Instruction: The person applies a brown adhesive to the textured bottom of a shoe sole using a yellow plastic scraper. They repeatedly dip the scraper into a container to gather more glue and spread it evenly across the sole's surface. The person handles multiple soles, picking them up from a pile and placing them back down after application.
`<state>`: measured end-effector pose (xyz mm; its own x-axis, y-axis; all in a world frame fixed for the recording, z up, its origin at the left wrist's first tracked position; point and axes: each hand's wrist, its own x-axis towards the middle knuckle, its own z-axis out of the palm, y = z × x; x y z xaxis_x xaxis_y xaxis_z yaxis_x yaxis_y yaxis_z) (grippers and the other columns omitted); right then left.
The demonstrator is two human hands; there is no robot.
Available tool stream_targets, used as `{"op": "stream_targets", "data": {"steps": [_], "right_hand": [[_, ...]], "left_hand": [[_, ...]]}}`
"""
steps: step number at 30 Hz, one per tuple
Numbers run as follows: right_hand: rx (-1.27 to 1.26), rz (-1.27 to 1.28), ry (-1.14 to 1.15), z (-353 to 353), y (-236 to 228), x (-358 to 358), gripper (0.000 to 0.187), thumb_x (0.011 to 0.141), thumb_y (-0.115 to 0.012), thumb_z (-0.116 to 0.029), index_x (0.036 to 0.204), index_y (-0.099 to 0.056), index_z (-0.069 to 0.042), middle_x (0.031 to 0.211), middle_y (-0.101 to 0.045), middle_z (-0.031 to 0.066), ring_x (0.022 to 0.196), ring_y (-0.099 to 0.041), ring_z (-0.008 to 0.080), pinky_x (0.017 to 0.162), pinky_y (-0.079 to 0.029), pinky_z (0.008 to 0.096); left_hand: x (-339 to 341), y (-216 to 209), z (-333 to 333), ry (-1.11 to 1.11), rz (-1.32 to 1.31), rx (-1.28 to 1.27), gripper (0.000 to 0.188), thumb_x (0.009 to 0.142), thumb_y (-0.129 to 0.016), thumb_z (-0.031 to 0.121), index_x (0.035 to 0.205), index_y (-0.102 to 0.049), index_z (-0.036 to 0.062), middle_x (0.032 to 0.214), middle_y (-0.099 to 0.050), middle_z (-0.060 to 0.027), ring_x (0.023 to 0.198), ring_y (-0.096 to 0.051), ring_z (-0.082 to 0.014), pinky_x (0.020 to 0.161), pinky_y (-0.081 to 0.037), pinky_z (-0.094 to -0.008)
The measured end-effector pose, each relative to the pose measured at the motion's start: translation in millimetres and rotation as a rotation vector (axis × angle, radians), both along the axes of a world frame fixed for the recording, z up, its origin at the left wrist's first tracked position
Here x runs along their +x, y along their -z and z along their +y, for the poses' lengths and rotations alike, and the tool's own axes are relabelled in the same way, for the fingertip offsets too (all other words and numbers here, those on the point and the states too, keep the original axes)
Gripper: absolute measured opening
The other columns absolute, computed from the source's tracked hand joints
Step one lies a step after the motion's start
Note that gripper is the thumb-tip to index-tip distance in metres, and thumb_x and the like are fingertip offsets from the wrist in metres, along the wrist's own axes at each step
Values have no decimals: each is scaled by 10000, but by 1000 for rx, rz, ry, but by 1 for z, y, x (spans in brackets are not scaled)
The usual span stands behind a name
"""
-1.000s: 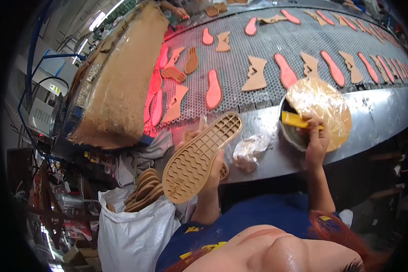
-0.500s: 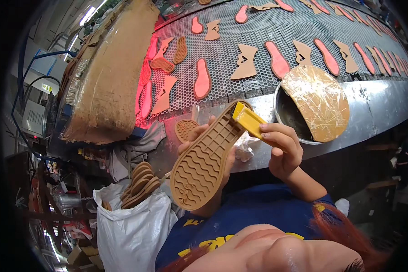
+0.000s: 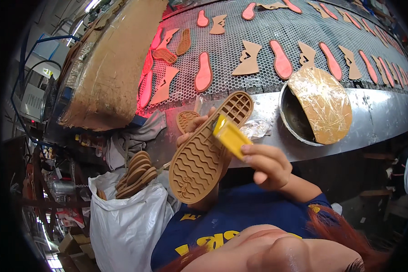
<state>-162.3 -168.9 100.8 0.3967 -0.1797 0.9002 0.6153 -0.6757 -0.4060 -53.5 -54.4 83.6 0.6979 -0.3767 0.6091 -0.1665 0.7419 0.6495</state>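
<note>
My left hand (image 3: 193,127) grips a brown rubber shoe sole (image 3: 197,165) from behind, with its fingertips along the sole's left edge. The patterned underside, wavy at the heel and gridded toward the far end, faces up at a tilt. Between the fingers and thumb of my right hand (image 3: 273,167) is a flat yellow plastic piece (image 3: 232,139). Its shiny upper end lies over the middle of the sole; whether it touches I cannot tell. Another brown sole (image 3: 186,120) lies on the metal table just beyond my left hand.
A metal pot (image 3: 296,119) half covered by a tape-wrapped round board (image 3: 325,106) stands at right. Beyond is a mesh conveyor (image 3: 186,75) with rows of pink-topped soles and tan cutouts. A white sack (image 3: 127,226) with several brown soles (image 3: 137,174) is at lower left.
My right hand has brought the yellow piece down and left along the sole, from near its far end to its middle. The grid at that end is now uncovered.
</note>
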Motion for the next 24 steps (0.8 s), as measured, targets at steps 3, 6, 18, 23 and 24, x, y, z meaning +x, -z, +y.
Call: {"op": "stream_targets", "data": {"steps": [3,6,18,23,24], "right_hand": [[84,-9,174,-7,1,5,380,954,-526,-332,1011,-625,31,1024,-643,184,872,-653,269,722,-550,326],[85,15,219,-10,4,10,360,963,-517,-308,1013,-623,32,1018,-644,183,881,-652,270,737,-543,327],[-39,5,-35,6,-10,7,379,962,-504,-328,1012,-615,32,1036,-642,192,861,-655,266,714,-548,324],[38,-23,200,-11,-5,15,333,965,-523,-278,1026,-611,37,1030,-642,192,869,-652,274,744,-540,336],[40,-16,206,-13,-4,15,325,966,-524,-271,1026,-610,37,1030,-641,193,869,-652,274,744,-539,334]], "left_hand": [[-3,-2,3,-116,-55,179,618,801,-676,100,1310,-328,147,1387,-369,-144,1332,-371,-295,1073,-388,-422],[-6,-11,7,44,141,192,660,764,-652,96,1317,-294,130,1387,-368,-129,1315,-391,-303,1089,-352,-433],[4,-21,10,270,96,-108,482,864,-466,248,1302,-428,51,1417,-385,-186,1308,-396,-348,1084,-359,-479],[-2,-11,4,-435,-391,260,800,717,-744,0,1315,-241,171,1316,-392,-180,1287,-408,-318,1075,-372,-433],[-2,-11,4,-407,-397,251,796,719,-746,4,1314,-242,165,1318,-390,-178,1288,-406,-316,1075,-371,-435]]}}
